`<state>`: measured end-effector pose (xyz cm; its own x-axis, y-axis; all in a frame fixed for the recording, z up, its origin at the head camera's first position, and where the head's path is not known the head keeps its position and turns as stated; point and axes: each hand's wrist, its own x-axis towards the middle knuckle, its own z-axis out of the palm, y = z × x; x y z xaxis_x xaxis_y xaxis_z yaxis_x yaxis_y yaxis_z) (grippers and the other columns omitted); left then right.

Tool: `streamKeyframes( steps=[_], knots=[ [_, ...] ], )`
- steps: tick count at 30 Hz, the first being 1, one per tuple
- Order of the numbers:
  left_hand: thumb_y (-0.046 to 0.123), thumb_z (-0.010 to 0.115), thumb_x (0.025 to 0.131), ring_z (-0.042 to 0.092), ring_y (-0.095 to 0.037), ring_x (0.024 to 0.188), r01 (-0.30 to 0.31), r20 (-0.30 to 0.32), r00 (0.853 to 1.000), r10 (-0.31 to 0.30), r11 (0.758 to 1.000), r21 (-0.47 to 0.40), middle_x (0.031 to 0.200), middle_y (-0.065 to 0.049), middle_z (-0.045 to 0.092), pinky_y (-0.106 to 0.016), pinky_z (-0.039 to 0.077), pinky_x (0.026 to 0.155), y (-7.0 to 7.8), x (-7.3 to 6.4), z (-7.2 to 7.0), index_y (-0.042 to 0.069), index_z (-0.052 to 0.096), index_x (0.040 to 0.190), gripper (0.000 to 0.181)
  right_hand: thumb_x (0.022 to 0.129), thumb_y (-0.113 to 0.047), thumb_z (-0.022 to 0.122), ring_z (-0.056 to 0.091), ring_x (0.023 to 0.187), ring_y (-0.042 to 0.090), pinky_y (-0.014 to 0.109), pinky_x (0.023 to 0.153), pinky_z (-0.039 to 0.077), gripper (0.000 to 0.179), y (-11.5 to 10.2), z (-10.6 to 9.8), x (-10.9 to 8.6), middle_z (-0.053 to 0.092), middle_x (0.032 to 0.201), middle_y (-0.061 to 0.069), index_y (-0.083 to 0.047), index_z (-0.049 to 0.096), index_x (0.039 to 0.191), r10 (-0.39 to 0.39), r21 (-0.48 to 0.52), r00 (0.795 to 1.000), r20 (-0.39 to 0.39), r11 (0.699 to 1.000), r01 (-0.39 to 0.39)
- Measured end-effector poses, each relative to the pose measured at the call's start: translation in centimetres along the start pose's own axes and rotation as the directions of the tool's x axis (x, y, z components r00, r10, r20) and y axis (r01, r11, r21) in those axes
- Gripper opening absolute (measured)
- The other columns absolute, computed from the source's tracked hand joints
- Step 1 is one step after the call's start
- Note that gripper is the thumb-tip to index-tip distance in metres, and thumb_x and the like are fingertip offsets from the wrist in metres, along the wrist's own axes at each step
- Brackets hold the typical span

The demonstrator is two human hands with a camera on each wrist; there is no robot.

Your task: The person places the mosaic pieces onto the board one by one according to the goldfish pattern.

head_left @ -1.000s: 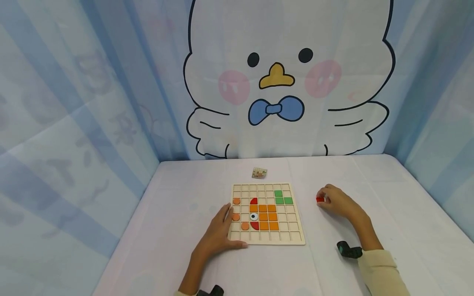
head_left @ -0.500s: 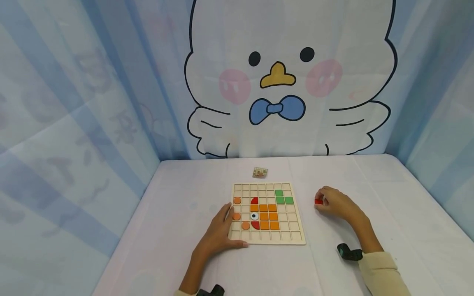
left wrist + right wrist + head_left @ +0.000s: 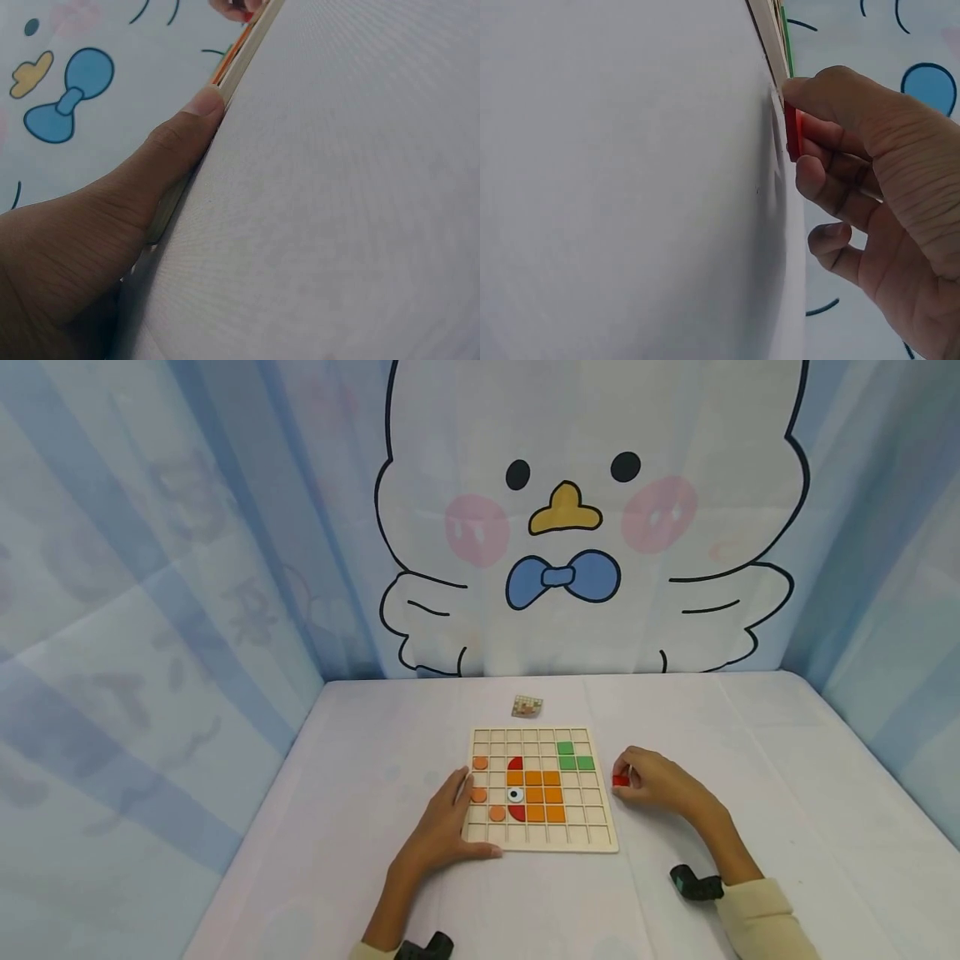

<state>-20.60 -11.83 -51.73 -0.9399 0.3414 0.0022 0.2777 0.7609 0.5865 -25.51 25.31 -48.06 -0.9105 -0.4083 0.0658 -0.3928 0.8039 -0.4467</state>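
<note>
A square wooden grid board (image 3: 555,837) lies on the table. My left hand (image 3: 437,831) steadies its near left corner, fingers along the left side and thumb (image 3: 196,105) against the front edge. Just right of the board, my right hand (image 3: 667,787) pinches a small red tile (image 3: 792,131) between thumb and fingers. Orange squares (image 3: 533,795) fill a block in the middle of the grid, with a white eye piece (image 3: 515,795) and red quarter-round pieces (image 3: 516,812) at its left. Green squares (image 3: 567,762) sit at the upper right, orange discs (image 3: 497,813) at the left.
Behind the board lies a small patterned card (image 3: 527,706). A white cloth covers the table (image 3: 360,760), and a curtain with a cartoon figure (image 3: 562,635) hangs at its far edge. Black wrist cameras (image 3: 696,883) are strapped to both arms.
My right hand has moved left and slightly nearer with the red tile, up to the board's right side. The left hand stays at the board's corner.
</note>
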Motion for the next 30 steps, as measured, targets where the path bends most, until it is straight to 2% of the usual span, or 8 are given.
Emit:
streamKeyframes(
  steps=[8,14,22,30],
  knots=[
    [0.071,0.077,0.063,0.022,-0.029,0.149,-0.011,0.007,1.0,0.011,1.0,0.013,0.165,-0.007,0.01,-0.05,0.029,0.118,0.2,-0.1,-0.2,0.008,0.017,0.157,0.128,0.081,-0.021,0.077,0.045,0.068,0.006,0.019,0.058,0.041,0.021,-2.7,0.0,0.1,0.053,0.077,-0.004,-0.01,0.063,0.093,-0.069,0.022,0.996,0.05,0.997,0.067],
    [0.072,0.076,0.063,0.02,-0.03,0.15,-0.005,0.01,1.0,0.005,1.0,0.011,0.165,-0.006,0.01,-0.05,0.028,0.118,0.2,0.0,-0.2,0.01,0.017,0.157,0.128,0.081,-0.021,0.077,0.044,0.067,0.004,0.018,0.057,0.04,0.02,-4.7,0.2,0.2,0.053,0.078,-0.006,-0.011,0.063,0.092,-0.123,-0.007,0.988,0.089,0.992,0.124],
    [0.072,0.077,0.062,0.02,-0.03,0.149,0.006,0.008,1.0,-0.006,1.0,-0.004,0.165,-0.006,0.01,-0.051,0.029,0.118,0.1,-0.1,-0.1,0.012,0.017,0.157,0.128,0.082,-0.024,0.075,0.044,0.067,0.005,0.018,0.057,0.04,0.019,-6.4,1.2,0.6,0.053,0.078,-0.006,-0.014,0.063,0.092,-0.122,-0.013,0.979,0.165,0.992,0.126],
    [0.072,0.078,0.061,0.02,-0.029,0.15,0.018,0.008,1.0,-0.018,1.0,-0.021,0.165,-0.003,0.009,-0.051,0.028,0.118,0.1,0.0,0.0,0.015,0.015,0.158,0.129,0.082,-0.026,0.075,0.044,0.068,0.004,0.018,0.06,0.04,0.02,-7.1,1.7,0.8,0.053,0.083,-0.007,-0.015,0.064,0.093,-0.145,-0.077,0.972,0.184,0.984,0.162]
  ],
)
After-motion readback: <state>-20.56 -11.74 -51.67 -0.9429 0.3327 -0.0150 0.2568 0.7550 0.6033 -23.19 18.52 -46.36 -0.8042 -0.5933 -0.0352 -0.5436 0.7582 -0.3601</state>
